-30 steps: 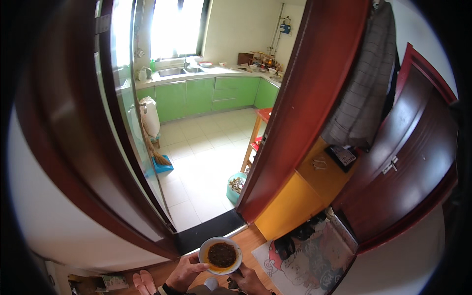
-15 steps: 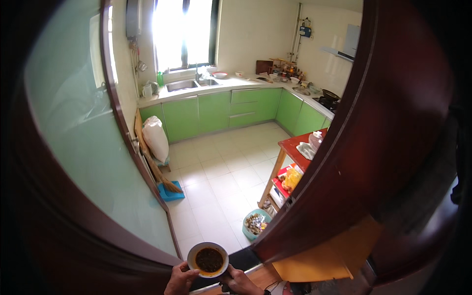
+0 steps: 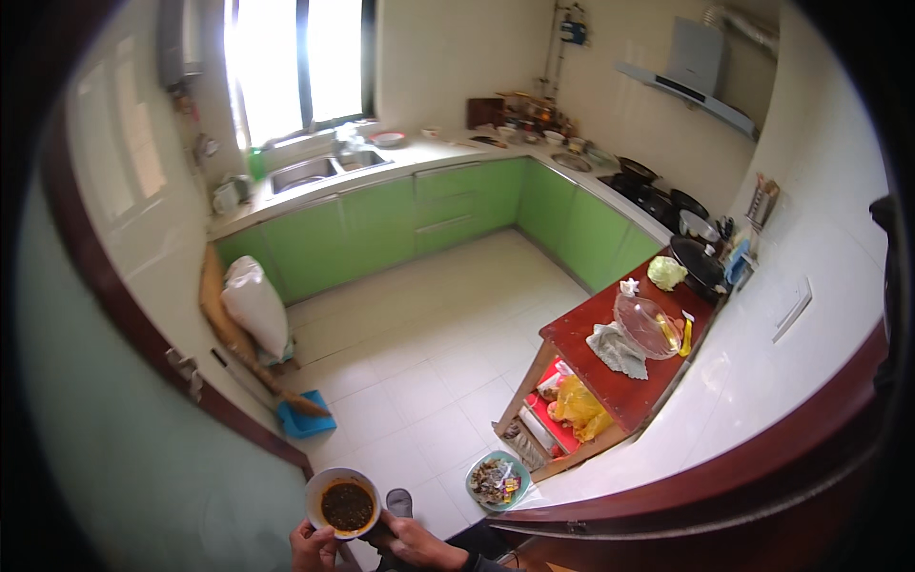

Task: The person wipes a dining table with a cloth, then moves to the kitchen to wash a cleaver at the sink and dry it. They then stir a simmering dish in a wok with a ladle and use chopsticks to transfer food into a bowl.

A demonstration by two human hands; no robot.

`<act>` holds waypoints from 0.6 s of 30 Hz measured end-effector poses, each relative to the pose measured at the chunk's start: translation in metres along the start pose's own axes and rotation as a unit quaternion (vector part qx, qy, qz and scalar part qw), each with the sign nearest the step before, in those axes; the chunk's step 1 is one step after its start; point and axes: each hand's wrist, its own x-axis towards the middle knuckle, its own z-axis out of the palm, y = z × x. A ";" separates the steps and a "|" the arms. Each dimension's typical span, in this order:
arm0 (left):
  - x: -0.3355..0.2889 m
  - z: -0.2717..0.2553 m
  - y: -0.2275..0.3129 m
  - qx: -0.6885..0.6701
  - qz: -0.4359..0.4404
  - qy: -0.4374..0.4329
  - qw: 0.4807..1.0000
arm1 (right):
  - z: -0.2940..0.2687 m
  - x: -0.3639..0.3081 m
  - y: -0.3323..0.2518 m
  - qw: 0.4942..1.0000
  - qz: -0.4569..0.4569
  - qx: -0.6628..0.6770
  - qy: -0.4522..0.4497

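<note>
A white bowl [image 3: 315,495] holds a dark reddish-brown sauce [image 3: 347,505] with bits in it. I carry it upright, low in front of me. My left hand [image 3: 313,547] is closed on the bowl's near left rim, its thumb over the edge. On the right side my right hand [image 3: 419,544] grips the wall of the bowl; some of its fingers are hidden beneath. A slippered foot [image 3: 399,502] shows on the floor just right of the bowl.
To the right stands a red table [image 3: 581,329] with a clear bowl, cloth and cabbage. A full waste bin [image 3: 525,474] is beside its leg. Green cabinets [image 3: 381,221] line the far side. At left are a door [image 3: 143,429], broom, blue dustpan [image 3: 310,419] and white sack [image 3: 255,303].
I have moved forward through the doorway into the kitchen, still carrying the bowl in both hands. The red table's top and the range hood have come fully into view.
</note>
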 end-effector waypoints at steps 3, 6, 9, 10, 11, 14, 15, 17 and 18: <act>0.075 0.002 -0.006 0.003 0.034 -0.022 0.999 | -0.038 0.061 0.000 1.000 -0.012 0.001 0.010; 0.154 0.008 0.001 0.019 0.095 -0.046 0.994 | -0.082 0.119 -0.017 0.998 -0.020 -0.045 0.037; 0.237 0.028 0.016 0.008 0.109 -0.088 0.990 | -0.128 0.180 -0.039 0.998 -0.005 -0.034 0.055; 0.265 0.036 0.023 -0.003 0.093 -0.107 0.990 | -0.144 0.195 -0.043 0.998 -0.009 -0.035 0.058; 0.288 0.040 0.033 -0.004 0.070 -0.126 0.990 | -0.157 0.208 -0.046 0.997 0.016 -0.032 0.065; 0.352 0.064 0.054 -0.102 -0.050 -0.134 0.984 | -0.193 0.247 -0.046 0.994 0.037 0.002 0.104; 0.372 0.077 0.056 -0.154 -0.096 -0.124 0.976 | -0.208 0.261 -0.044 0.992 0.034 0.011 0.117; 0.416 0.101 0.058 -0.087 -0.059 -0.137 0.985 | -0.238 0.291 -0.037 0.991 0.027 0.030 0.131; 0.436 0.112 0.059 0.092 0.073 -0.153 0.981 | -0.254 0.308 -0.035 0.989 0.022 0.012 0.145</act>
